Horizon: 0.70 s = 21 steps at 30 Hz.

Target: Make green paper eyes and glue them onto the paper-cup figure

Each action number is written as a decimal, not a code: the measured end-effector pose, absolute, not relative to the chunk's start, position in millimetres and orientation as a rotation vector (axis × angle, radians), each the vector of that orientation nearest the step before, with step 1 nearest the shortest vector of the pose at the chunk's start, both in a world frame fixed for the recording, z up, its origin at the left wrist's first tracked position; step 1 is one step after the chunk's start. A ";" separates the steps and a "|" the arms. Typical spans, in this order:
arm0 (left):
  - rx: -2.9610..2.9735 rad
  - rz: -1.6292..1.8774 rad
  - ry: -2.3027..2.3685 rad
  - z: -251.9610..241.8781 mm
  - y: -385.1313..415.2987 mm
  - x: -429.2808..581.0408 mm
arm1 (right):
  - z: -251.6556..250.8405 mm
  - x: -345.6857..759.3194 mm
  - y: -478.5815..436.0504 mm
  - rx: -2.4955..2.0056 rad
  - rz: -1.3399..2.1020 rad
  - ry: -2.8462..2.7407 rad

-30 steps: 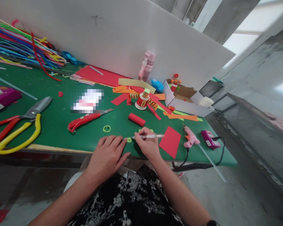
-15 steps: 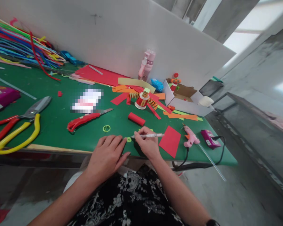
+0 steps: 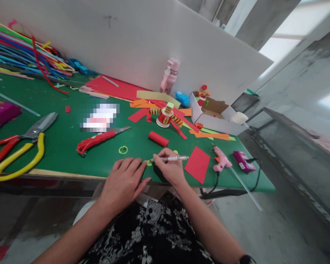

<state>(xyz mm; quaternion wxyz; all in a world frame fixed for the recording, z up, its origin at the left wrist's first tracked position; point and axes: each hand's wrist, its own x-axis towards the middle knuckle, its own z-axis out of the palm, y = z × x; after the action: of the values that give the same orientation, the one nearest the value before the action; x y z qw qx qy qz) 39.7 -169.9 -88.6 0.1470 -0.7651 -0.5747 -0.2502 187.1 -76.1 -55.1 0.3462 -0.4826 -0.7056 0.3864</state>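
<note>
My right hand (image 3: 171, 168) is closed round a pen (image 3: 176, 158), whose tip meets a small round piece of yellow-green paper (image 3: 149, 163) on the green table. Flat on the table beside it lies my left hand (image 3: 128, 176), fingers stretched out, with a fingertip at the edge of that paper. A thin yellow-green paper ring (image 3: 123, 150) lies farther left. Beyond my hands is a rolled red paper tube (image 3: 158, 139). Another bit of yellow-green paper shows partly behind my right hand. To its right rests a red paper rectangle (image 3: 197, 165).
A red-handled utility knife (image 3: 96, 142) and large shears (image 3: 30, 141) lie left. A paper-cup figure (image 3: 164, 118) with folded arms stands among paper strips. At right are a pink glue gun (image 3: 222, 159), its cord and a purple box (image 3: 244, 162). A white box (image 3: 220, 124) stands behind.
The pen tip has moved slightly left onto the round paper, my right hand with it. My left hand stays in place. The whole view has shifted a little.
</note>
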 end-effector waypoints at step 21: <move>-2.489 -0.707 -1.683 -71.0 -151.4 2.1 | -63.8 192.2 -71.3 -1.129 1.070 -1.600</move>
<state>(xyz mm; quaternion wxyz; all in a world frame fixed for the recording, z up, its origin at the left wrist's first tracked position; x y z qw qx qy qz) 2.1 -151.4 -71.0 0.0273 -0.8061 -0.5450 -0.2288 192.2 -71.3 -63.8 0.4395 -0.4544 -0.6440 0.4307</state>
